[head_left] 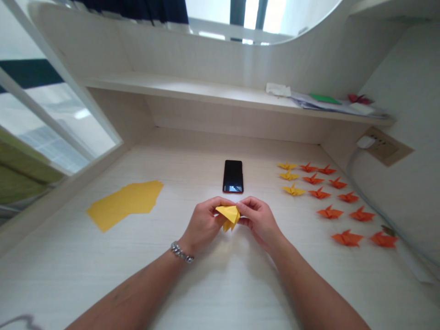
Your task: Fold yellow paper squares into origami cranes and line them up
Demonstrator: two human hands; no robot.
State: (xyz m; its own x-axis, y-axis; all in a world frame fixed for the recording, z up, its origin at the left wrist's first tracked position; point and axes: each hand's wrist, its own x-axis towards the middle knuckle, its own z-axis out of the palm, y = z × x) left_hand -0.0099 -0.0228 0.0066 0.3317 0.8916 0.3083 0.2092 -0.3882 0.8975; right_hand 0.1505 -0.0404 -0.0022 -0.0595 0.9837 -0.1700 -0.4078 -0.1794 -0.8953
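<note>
A partly folded piece of yellow origami paper [229,214] is held between both hands above the desk, its pointed flaps facing down and to the left. My left hand [205,221] pinches its left side, with a metal bracelet on the wrist. On the opposite side, the thumb and fingers of my right hand [258,220] grip the paper's edge. Some of the fingers behind the paper are hidden. Just beyond the hands lies a black phone [233,176], screen up.
Fanned yellow paper sheets [125,201] lie at the left. Rows of folded cranes stand at the right, yellow ones [293,190] beside orange ones [330,212]. A cable [364,197] runs down from the wall socket [387,145]. A shelf [206,94] with papers [309,101] spans the back.
</note>
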